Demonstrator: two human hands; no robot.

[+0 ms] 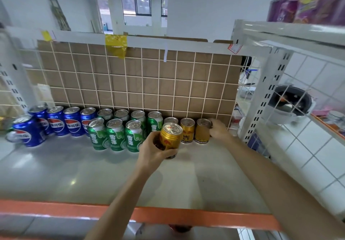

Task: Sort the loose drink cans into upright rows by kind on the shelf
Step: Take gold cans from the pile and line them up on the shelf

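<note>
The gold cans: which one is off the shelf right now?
The gold can gripped in the left hand, tilted in front of the others. The remaining gold cans stand upright by the back grid; the right hand holds the end one.

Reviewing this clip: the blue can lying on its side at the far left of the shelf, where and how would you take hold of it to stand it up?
Grip the tipped blue can around its round side wall, coming from above and the front. It lies against an upright blue can, with more cans behind, so probably only its top and front are free. The shelf before it is bare.
</note>
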